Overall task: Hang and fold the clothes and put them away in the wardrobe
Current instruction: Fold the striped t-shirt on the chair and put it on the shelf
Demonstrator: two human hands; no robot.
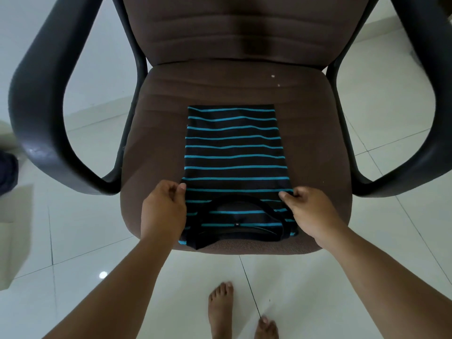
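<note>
A black T-shirt with teal stripes (233,152) lies folded into a narrow rectangle on the brown seat of an office chair (310,133), its collar toward me at the seat's front edge. My left hand (163,209) pinches the shirt's left edge beside the collar. On the other side, my right hand (310,211) pinches the right edge at the same height. Both sleeves are tucked out of sight.
The chair has black plastic armrests, one on the left (41,113) and one on the right (415,118), and a brown backrest (232,30). It stands on a glossy white tiled floor (85,241). My bare feet (242,314) are below. A blurred pale object (12,231) and dark cloth (7,172) sit at the left.
</note>
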